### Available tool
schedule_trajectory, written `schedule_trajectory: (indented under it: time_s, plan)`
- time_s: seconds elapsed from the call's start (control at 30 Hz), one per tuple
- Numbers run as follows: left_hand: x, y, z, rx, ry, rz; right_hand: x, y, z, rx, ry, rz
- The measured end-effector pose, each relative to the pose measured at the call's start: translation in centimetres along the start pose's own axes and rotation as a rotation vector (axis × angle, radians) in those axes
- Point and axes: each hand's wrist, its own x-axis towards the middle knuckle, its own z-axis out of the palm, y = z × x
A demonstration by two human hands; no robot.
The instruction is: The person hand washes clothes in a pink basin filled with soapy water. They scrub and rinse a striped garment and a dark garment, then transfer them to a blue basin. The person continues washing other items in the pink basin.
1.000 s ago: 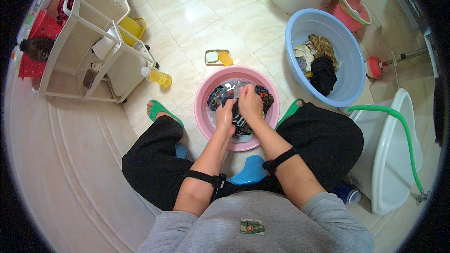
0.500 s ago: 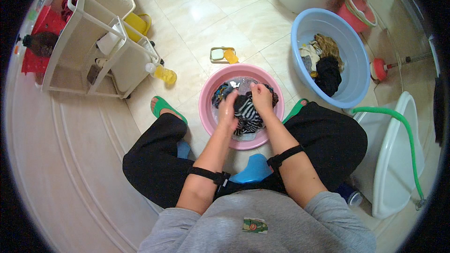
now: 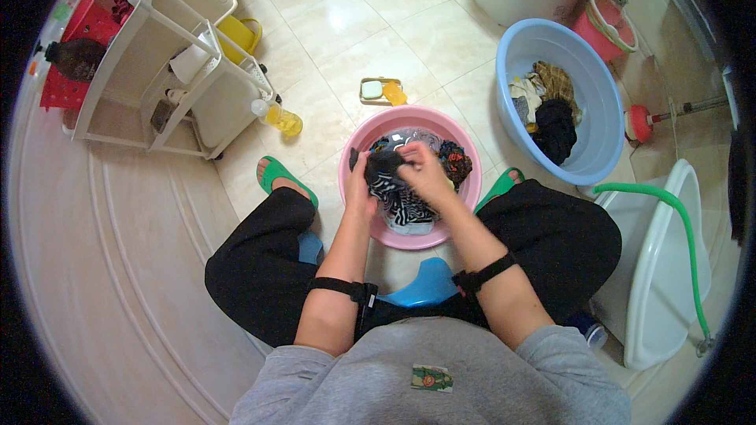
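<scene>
Fingers and cloth, from the grip outward. The left hand [image 3: 360, 189] has its fingers partly curled, the thumb against the left edge of the dark end of a black-and-white striped cloth [image 3: 403, 203]; its other fingertips are hidden. The right hand [image 3: 429, 177], slightly blurred, is bent closely over the right side of the same dark end, its fingers gathered on the fabric. The cloth thus spans the space between the hands, its striped part hanging toward the wearer, within the outline of a pink basin [image 3: 405, 242]. Just right of the right hand, a dark patterned cloth [image 3: 455, 164] with orange patches lies in the basin. Beyond the far rim stands a soap dish [image 3: 383, 102]; farther right, a blue tub [image 3: 587, 83] contains a black cloth [image 3: 554, 130].
</scene>
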Motion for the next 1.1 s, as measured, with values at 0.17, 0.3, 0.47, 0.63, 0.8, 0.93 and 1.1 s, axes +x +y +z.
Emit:
schedule_trajectory:
  time_s: [0.17,0.3,0.47,0.63,0.8,0.93,1.1]
  plan:
    - [0.6,-1.3,-1.8,0.201,0.067,0.080,-4.3,-3.0,6.2,-0.850,-0.331,-0.065]
    - [-2.4,-4.8,2.2,0.341,0.172,0.052,-0.3,-2.3,2.9,-0.709,0.199,0.180]
    - [-2.1,-1.0,2.1,0.133,-0.110,-0.132,-1.8,-2.2,4.9,-0.764,0.090,0.098]
    - [-2.1,-1.3,1.4,0.029,-0.204,-0.130,-2.7,-2.6,6.3,-0.792,0.097,-0.061]
    - [-3.3,-2.8,4.7,0.112,-0.110,-0.248,1.8,1.8,-0.5,-0.686,0.264,-0.022]
    - [-3.9,0.6,4.7,-0.027,-0.145,-0.137,2.1,2.8,-2.8,-0.236,0.165,-0.051]
    - [-4.3,2.6,3.7,-0.127,-0.215,-0.053,1.3,0.6,-5.9,-0.362,-0.234,0.396]
